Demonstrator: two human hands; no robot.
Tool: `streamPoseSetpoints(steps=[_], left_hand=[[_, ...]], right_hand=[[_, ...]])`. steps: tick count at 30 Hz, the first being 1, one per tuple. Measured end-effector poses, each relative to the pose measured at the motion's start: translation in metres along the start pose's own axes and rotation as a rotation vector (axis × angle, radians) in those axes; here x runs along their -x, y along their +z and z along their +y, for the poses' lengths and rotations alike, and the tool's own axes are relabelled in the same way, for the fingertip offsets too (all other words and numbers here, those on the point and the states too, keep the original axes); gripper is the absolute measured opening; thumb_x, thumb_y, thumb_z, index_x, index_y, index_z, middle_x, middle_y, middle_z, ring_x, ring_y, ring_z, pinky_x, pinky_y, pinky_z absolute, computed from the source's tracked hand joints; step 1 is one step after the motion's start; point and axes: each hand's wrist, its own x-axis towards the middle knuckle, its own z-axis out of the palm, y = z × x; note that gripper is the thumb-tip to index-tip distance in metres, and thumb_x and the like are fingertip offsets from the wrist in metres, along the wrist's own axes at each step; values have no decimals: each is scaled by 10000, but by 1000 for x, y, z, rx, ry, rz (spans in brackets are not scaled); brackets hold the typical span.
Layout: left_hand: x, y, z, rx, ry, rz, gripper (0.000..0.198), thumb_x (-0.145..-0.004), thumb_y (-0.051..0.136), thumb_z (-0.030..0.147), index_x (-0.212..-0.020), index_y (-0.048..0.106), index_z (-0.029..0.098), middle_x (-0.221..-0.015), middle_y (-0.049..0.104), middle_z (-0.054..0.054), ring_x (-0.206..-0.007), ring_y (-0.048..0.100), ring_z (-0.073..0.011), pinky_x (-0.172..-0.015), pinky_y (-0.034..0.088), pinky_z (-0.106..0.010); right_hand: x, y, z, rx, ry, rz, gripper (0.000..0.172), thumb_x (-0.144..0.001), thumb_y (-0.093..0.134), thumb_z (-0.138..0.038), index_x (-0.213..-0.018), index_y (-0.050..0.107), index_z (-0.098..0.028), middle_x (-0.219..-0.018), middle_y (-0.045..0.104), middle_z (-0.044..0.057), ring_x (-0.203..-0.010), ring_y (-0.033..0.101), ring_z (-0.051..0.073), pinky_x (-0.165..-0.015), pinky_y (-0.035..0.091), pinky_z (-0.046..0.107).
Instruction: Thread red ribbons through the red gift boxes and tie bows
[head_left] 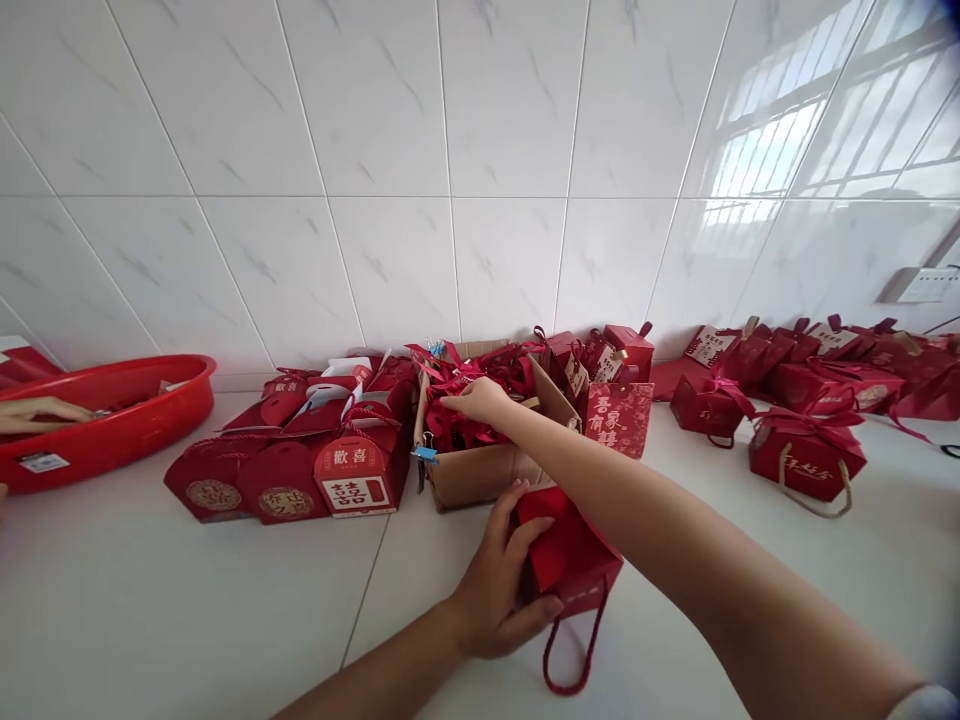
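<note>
My left hand (499, 585) grips a small red gift box (570, 555) with a red cord handle, which lies on the white tiled floor in front of me. My right hand (476, 398) reaches forward into an open cardboard box (480, 470) full of red ribbons (469, 375). Its fingers are pinched together among the ribbons; what they hold is too small to make out.
Folded red gift boxes (300, 460) lie left of the cardboard box. Finished ribboned boxes (806, 450) stand at the right along the tiled wall. A red basin (112, 425) sits far left, with another person's hand (41, 412) in it.
</note>
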Motion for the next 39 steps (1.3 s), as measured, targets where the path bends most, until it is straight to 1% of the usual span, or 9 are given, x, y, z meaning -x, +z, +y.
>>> streamPoseSetpoints(steps=[4, 8, 13, 16, 18, 22, 28, 33, 39], left_hand=[[1, -3, 1, 61, -42, -2, 641, -859, 497, 425, -1416, 214, 279, -1518, 29, -139, -1406, 134, -364, -1075, 270, -544], [2, -6, 2, 101, -75, -16, 707, -877, 466, 444, -1468, 121, 267, -1531, 17, -134, -1425, 57, -355, -1115, 177, -567], [5, -3, 1, 102, -89, -65, 736, -887, 444, 463, -1485, 50, 292, -1543, -40, -116, -1430, -13, -362, -1110, 155, -602], [5, -4, 7, 55, -90, -41, 774, -867, 428, 557, -1486, 47, 293, -1543, -13, -122, -1426, 7, -382, -1097, 182, -614], [-3, -10, 19, -17, -51, 42, 810, -826, 406, 657, -1481, 99, 290, -1539, 44, -121, -1418, 37, -399, -1097, 179, -619], [-50, -38, 62, -189, -146, 338, 506, -867, 436, 555, -1316, 416, 321, -1459, 284, -79, -1375, 223, -349, -1111, 225, -554], [-139, -53, 115, 89, -546, 141, 341, -873, 467, 541, -1047, 619, 290, -1184, 586, -40, -1206, 456, -281, -1003, 387, -443], [-153, -33, 109, 193, -519, 78, 352, -847, 536, 529, -1069, 630, 273, -1102, 611, -48, -1126, 523, -255, -957, 425, -398], [-151, -40, 103, 219, -438, 48, 228, -885, 530, 390, -885, 668, 208, -988, 643, -39, -987, 576, -206, -903, 440, -338]], right_hand=[[-1, -18, -4, -170, -30, 116, 306, -905, 553, -335, -1143, 569, -143, -1117, 603, 68, -937, 617, 198, -788, 537, 382], [19, -85, -16, -330, -179, 341, 315, -971, 431, -316, -1097, 561, -58, -888, 661, 78, -730, 648, 125, -645, 555, 293], [95, -187, -18, -428, -473, 716, 377, -1000, 240, -261, -1261, 438, -74, -1197, 578, 137, -1117, 588, 167, -792, 518, 334], [151, -216, -6, -440, -781, 1118, 254, -949, 381, -304, -1030, 602, -207, -987, 648, 14, -915, 661, 170, -709, 499, 384], [178, -220, 6, -502, -825, 1200, 110, -896, 518, -239, -896, 626, -222, -833, 627, -13, -748, 655, 112, -637, 486, 315], [196, -206, 28, -554, -546, 1049, 61, -859, 593, -249, -838, 613, -196, -645, 586, -17, -438, 505, 62, -384, 311, 210], [175, -168, 22, -713, -349, 611, 152, -814, 649, -331, -818, 599, -188, -661, 645, -7, -409, 458, 38, -359, 320, 180], [166, -143, 9, -704, -305, 448, 211, -785, 675, -373, -791, 613, -172, -741, 684, 22, -491, 558, 76, -398, 418, 190], [158, -139, 16, -661, -324, 538, 217, -766, 698, -361, -747, 604, -166, -660, 642, -10, -399, 462, 40, -371, 387, 191]])
